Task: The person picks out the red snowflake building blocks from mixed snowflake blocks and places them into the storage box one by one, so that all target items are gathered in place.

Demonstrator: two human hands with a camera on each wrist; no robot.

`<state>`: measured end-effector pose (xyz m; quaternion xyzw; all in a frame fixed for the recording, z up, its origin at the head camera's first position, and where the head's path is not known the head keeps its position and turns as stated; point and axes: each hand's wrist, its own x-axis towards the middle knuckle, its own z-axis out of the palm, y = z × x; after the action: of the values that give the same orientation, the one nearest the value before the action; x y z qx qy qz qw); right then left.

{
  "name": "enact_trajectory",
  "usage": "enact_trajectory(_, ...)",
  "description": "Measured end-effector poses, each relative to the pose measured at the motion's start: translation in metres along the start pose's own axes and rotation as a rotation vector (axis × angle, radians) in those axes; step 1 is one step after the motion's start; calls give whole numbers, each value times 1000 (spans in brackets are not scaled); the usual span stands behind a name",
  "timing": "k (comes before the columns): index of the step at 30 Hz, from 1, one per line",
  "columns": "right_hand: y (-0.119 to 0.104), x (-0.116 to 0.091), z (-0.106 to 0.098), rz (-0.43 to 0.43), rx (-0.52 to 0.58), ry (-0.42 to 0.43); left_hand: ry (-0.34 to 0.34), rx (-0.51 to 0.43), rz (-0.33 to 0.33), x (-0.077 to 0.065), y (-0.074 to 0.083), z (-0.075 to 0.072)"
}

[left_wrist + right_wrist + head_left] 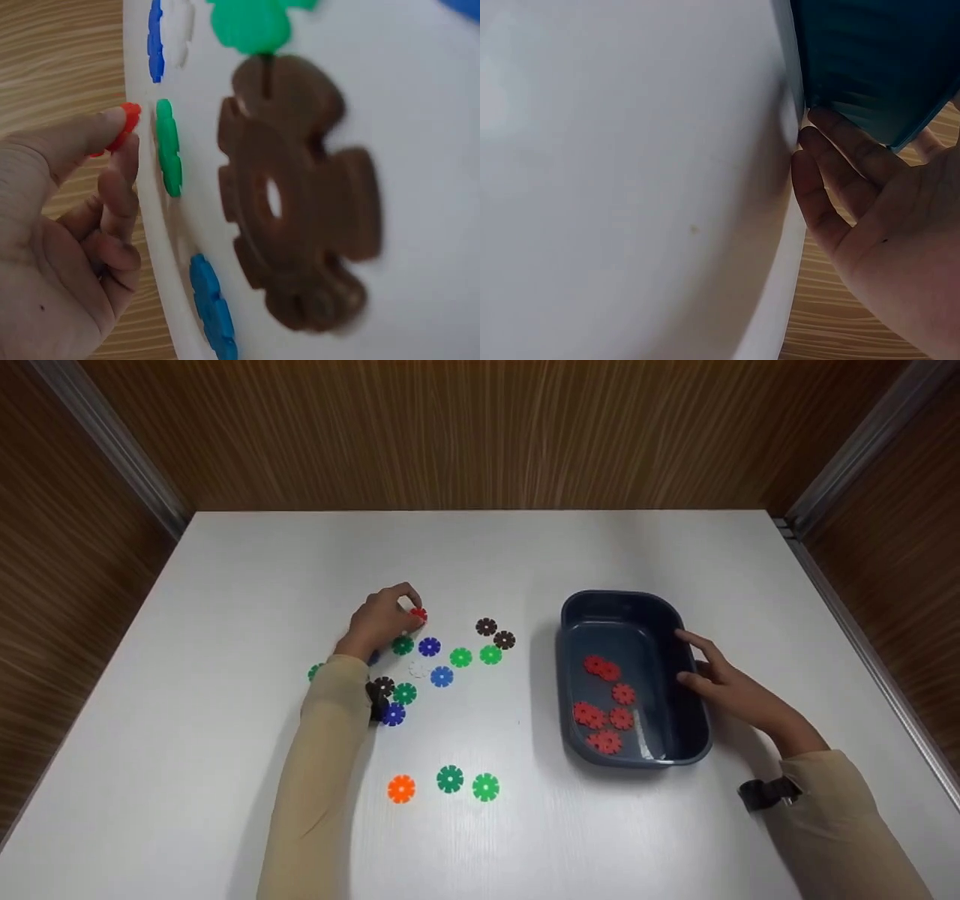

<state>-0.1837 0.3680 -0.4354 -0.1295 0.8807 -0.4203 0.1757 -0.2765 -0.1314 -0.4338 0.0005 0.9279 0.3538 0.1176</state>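
Above the table, my left hand (381,622) pinches a red notched disc (420,614) between thumb and fingers. The left wrist view shows the same red disc (130,118) at the fingertips, with a green disc (169,148) just beyond and a large brown disc (292,195) close to the camera. My right hand (731,690) grips the right wall of a dark blue tub (636,598). Its thumb and a finger lie on the rim; other fingers touch the tub's outside (877,67) in the right wrist view. Several red discs (622,718) lie inside the tub.
Around the left forearm lie several loose discs: blue (442,676), dark blue (430,646), green (405,693), brown (486,626) and white (418,668). Nearer the front are an orange disc (401,789) and two green ones (450,778). Wooden panels (480,435) border the white table.
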Motion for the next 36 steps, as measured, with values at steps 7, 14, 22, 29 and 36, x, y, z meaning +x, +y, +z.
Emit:
enact_trajectory(7, 2, 1, 0, -8, -6, 3, -12, -145, 2, -1, 15, 1)
enact_trajectory(14, 2, 1, 0, -7, 3, -3, -40, -234, 53, 2, 34, 4)
enact_trajectory(22, 2, 3, 1, -17, 20, -13, -58, -287, 174, -2, 54, 11)
enact_trajectory(29, 1, 4, 0, -14, 24, -15, -121, -381, 248, -11, 74, 19)
enact_trajectory(36, 0, 5, 0, -17, 14, -17, -238, -472, 316, -23, 98, 30)
